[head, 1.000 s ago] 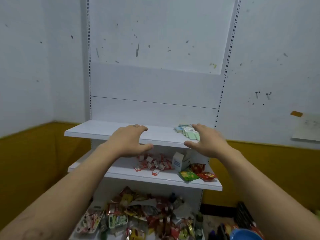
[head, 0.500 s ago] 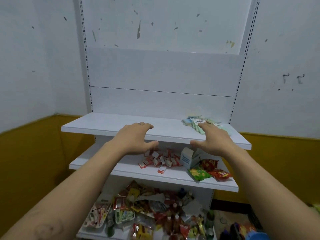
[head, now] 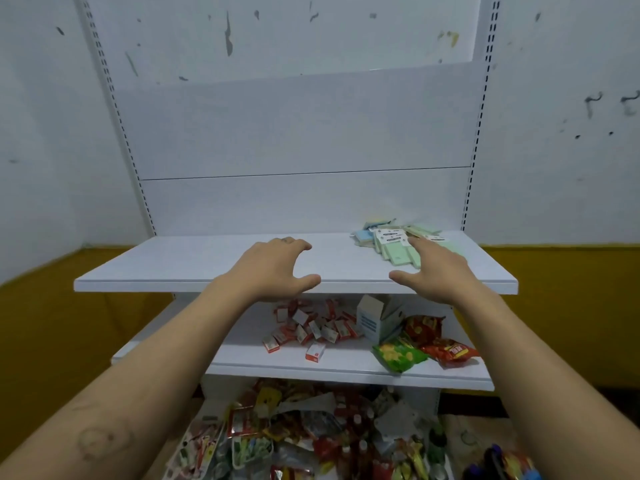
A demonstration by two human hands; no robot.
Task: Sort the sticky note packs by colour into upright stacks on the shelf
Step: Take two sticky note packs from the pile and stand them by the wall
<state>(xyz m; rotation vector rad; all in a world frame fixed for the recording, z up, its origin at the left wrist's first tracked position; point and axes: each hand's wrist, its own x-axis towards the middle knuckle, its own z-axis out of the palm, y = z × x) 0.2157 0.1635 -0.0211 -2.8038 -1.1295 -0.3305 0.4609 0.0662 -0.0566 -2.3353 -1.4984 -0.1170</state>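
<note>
Spreading empty grips past the shelf (head: 173,268) edge, left hand (head: 273,268) hovers mid-board, right hand (head: 440,271) at packs (head: 398,252).

The fingertips of your right hand (head: 437,273) reach the sticky note packs (head: 394,249); fingers of your left hand (head: 272,268) arch over the shelf (head: 187,266).

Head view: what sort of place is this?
Probably a small shop or stockroom. Clues: white shelving unit with slotted uprights, snack bags on the middle shelf, and a loose heap of packaged goods at the bottom.
</note>
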